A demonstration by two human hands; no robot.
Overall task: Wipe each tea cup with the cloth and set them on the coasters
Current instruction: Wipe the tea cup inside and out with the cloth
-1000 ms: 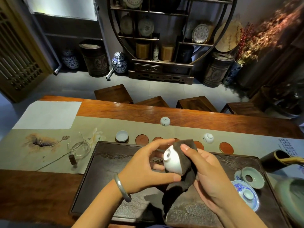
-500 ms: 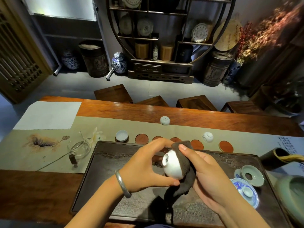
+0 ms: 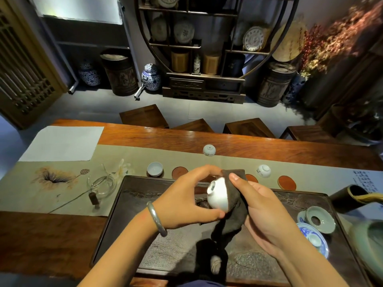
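Observation:
My left hand [image 3: 187,200] grips a white tea cup [image 3: 217,193] tilted on its side above the dark tea tray [image 3: 128,206]. My right hand [image 3: 263,214] presses a dark brown cloth [image 3: 234,204] against the cup's right side, and the cloth hangs down below it. One upright cup [image 3: 155,168] stands on the leftmost coaster. Round red-brown coasters lie in a row past the tray's far edge: one [image 3: 179,172] beside that cup, one [image 3: 286,182] at the right end, others partly hidden by my hands. Two upside-down cups [image 3: 209,150] [image 3: 263,171] rest on the runner.
A glass pitcher [image 3: 101,186] sits left of the tray. At the tray's right are a celadon strainer [image 3: 320,219], a blue-and-white lidded dish [image 3: 313,238] and a green vessel [image 3: 371,245]. A dark holder [image 3: 348,198] lies far right. Wooden stools [image 3: 144,116] line the table's far side.
The cup has turned slightly in my left hand while my right hand's cloth has rubbed along its side. Both hands have stayed over the middle of the tray.

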